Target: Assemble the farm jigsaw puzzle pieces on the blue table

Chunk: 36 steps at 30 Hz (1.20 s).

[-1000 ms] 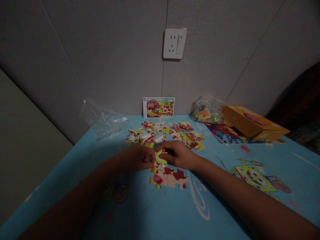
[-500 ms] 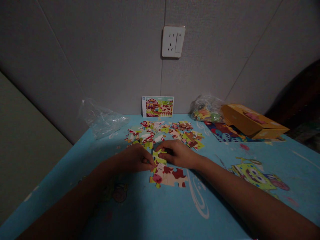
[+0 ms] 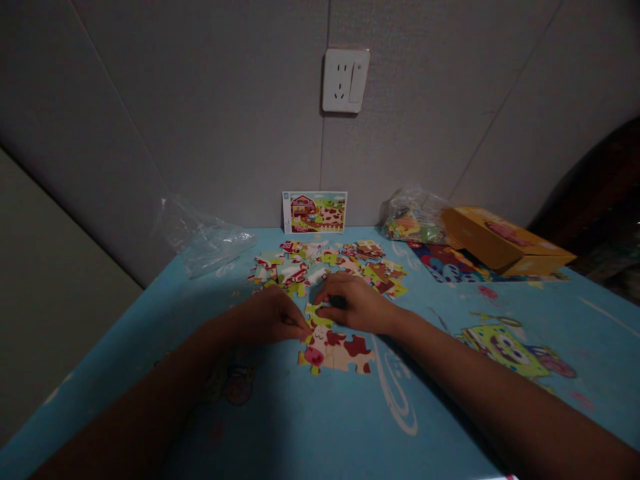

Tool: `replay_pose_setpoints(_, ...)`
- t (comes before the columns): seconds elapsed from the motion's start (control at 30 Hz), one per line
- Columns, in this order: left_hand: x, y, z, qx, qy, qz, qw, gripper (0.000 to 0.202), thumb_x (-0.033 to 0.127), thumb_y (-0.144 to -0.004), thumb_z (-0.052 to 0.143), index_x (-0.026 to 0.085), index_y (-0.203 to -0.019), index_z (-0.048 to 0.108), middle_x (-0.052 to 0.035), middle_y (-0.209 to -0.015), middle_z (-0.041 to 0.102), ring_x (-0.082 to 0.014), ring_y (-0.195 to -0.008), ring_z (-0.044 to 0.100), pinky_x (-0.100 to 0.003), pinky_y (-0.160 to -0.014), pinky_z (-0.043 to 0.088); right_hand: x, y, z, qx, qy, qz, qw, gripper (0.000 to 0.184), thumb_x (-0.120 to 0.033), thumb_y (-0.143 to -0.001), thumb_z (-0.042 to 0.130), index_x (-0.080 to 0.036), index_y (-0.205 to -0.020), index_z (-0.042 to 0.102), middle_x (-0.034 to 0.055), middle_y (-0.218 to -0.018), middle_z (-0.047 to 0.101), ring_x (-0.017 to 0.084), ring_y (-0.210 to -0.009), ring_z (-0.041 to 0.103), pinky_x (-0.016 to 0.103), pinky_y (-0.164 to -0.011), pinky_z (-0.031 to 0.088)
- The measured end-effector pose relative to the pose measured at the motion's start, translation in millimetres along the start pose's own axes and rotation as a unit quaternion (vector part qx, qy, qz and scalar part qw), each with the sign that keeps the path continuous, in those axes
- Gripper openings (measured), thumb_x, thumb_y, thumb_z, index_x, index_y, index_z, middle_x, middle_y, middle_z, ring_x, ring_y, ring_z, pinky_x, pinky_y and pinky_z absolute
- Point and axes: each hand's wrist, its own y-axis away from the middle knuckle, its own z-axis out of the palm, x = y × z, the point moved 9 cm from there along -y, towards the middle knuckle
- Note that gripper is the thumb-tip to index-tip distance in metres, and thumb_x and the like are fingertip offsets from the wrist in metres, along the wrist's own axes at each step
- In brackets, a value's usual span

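Joined jigsaw pieces (image 3: 343, 353) showing a brown-and-white cow with a pink snout lie flat on the blue tablecloth. A yellow-green puzzle piece (image 3: 316, 315) sits against their top left edge, partly covered by fingers. My right hand (image 3: 356, 304) curls over from the right, with thumb and forefinger on this green piece. From the left, my left hand (image 3: 275, 319) pinches the border beside the cow's head; its fingertips hide part of the joint. Just beyond both hands spreads a pile of loose puzzle pieces (image 3: 290, 272).
A picture card (image 3: 316, 213) of a farm leans on the wall below a socket (image 3: 346, 80). A clear plastic bag (image 3: 213, 243) lies at the back left. At the back right are a bag of pieces (image 3: 414, 220), an orange box (image 3: 510, 240) and a colourful sheet (image 3: 445, 263).
The green piece now sits lower and closer against the cow pieces, and more of the cow's head shows. My right fingers have shifted slightly; my left hand stays nearly in place.
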Motion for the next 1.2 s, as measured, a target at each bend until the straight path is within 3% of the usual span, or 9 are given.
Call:
replay_pose_setpoints(0.2, 3.7, 0.7, 0.2, 0.008, -0.021, 0.033, 0.999, 0.022, 0.026, -0.082, 0.062, 0.016, -0.086, 0.080, 0.0016, -0.055, 0.062, -0.0067, -0.050, 0.043, -0.022, -0.051, 0.029, -5.3, -0.6, 2.2, -0.032, -0.046, 0.005, 0.998, 0.006, -0.013, -0.079, 0.069, -0.016, -0.074, 0.072, 0.0023, -0.071, 0.062, 0.012, -0.066, 0.055, 0.024, -0.064, 0.041)
replay_pose_setpoints(0.33, 2.9, -0.2, 1.6, 0.009, -0.039, 0.047, 0.998, 0.021, 0.028, -0.082, 0.062, 0.017, -0.080, 0.080, 0.0029, -0.050, 0.057, -0.0051, -0.047, 0.037, -0.021, -0.050, 0.025, -9.8, 0.1, 4.4, -0.049, -0.086, -0.009, 0.995, 0.007, -0.012, -0.077, 0.069, -0.015, -0.074, 0.074, 0.0003, -0.065, 0.059, 0.010, -0.058, 0.052, 0.022, -0.057, 0.039)
replay_pose_setpoints(0.7, 8.5, 0.0, -0.7, 0.036, -0.062, 0.070, 0.995, 0.021, 0.025, -0.082, 0.060, 0.018, -0.076, 0.079, 0.0040, -0.049, 0.055, -0.0048, -0.048, 0.039, -0.019, -0.052, 0.027, -3.3, 4.6, 15.5, -0.099, -0.129, 0.014, 0.987, 0.009, -0.015, -0.079, 0.066, -0.015, -0.079, 0.075, 0.0000, -0.065, 0.064, 0.009, -0.056, 0.052, 0.020, -0.054, 0.039)
replay_pose_setpoints(0.87, 5.4, -1.4, -5.6, 0.054, -0.074, 0.050, 0.995, 0.019, 0.023, -0.079, 0.061, 0.017, -0.079, 0.079, 0.0032, -0.052, 0.057, -0.0060, -0.050, 0.047, -0.018, -0.054, 0.031, -5.1, 5.0, 14.8, -0.106, -0.123, 0.012, 0.987, 0.010, -0.011, -0.077, 0.065, -0.015, -0.077, 0.074, -0.0012, -0.064, 0.064, 0.008, -0.055, 0.052, 0.019, -0.054, 0.039)
replay_pose_setpoints(1.03, 2.7, -1.0, -6.5, 0.049, -0.073, 0.038, 0.995, 0.019, 0.023, -0.078, 0.061, 0.017, -0.077, 0.079, 0.0028, -0.051, 0.056, -0.0065, -0.049, 0.044, -0.019, -0.052, 0.030, -1.9, 6.3, 16.1, -0.115, -0.140, 0.032, 0.983, 0.013, -0.007, -0.073, 0.064, -0.015, -0.075, 0.074, -0.0025, -0.060, 0.063, 0.007, -0.051, 0.051, 0.018, -0.051, 0.038)
replay_pose_setpoints(1.2, 2.8, -2.0, -2.7, 0.032, -0.077, 0.033, 0.996, 0.021, 0.027, -0.081, 0.060, 0.020, -0.086, 0.079, 0.0006, -0.061, 0.067, -0.0079, -0.052, 0.048, -0.020, -0.054, 0.031, -2.9, 9.3, 19.2, -0.139, -0.150, 0.039, 0.978, 0.015, -0.004, -0.070, 0.062, -0.014, -0.075, 0.072, -0.0030, -0.061, 0.062, 0.007, -0.051, 0.050, 0.018, -0.050, 0.037)
